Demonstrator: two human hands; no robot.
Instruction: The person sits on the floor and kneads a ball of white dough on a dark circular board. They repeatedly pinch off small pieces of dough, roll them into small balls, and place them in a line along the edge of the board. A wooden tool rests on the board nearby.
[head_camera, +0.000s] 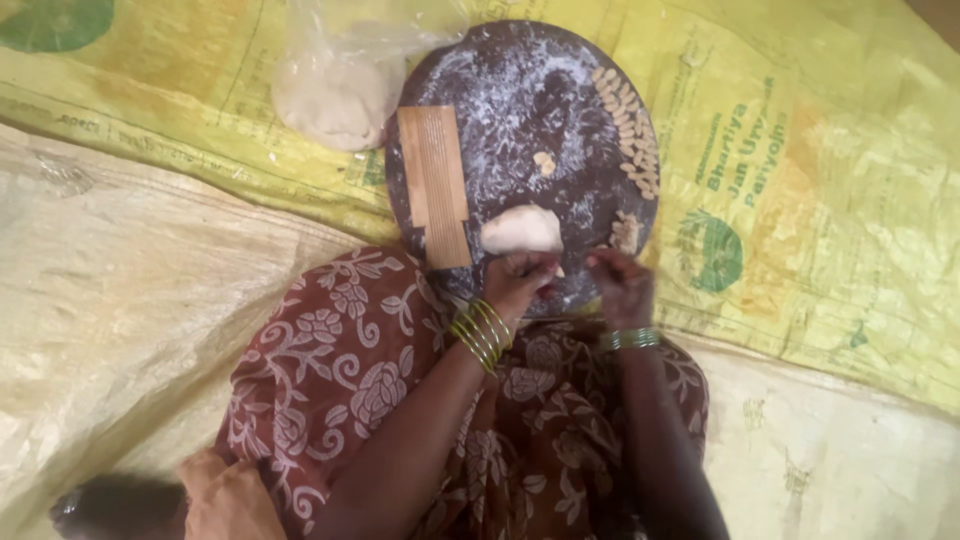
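Left hand (520, 282) pinched shut on soft white dough lump (522, 229) lying just ahead on round dark floured board (520, 120). Right hand (622, 285) curled alongside; grip unclear. Step appears to be pinching off pieces; the next piece needs a small, clean tear.

The person is wearing a brown garment (350, 380) printed all over with cream roses, leaves and curling vines; it is draping in loose folds over the lap and knees. Both forearms are showing bare below it. The left hand (518, 283) is wearing a stack of thin bangles (482, 333) at the wrist, gold ones alternating with green. The right hand (622, 285) is wearing a narrower band of pale green, glinting bangles (632, 339). Both hands are showing a light dusting of white flour on the fingers.
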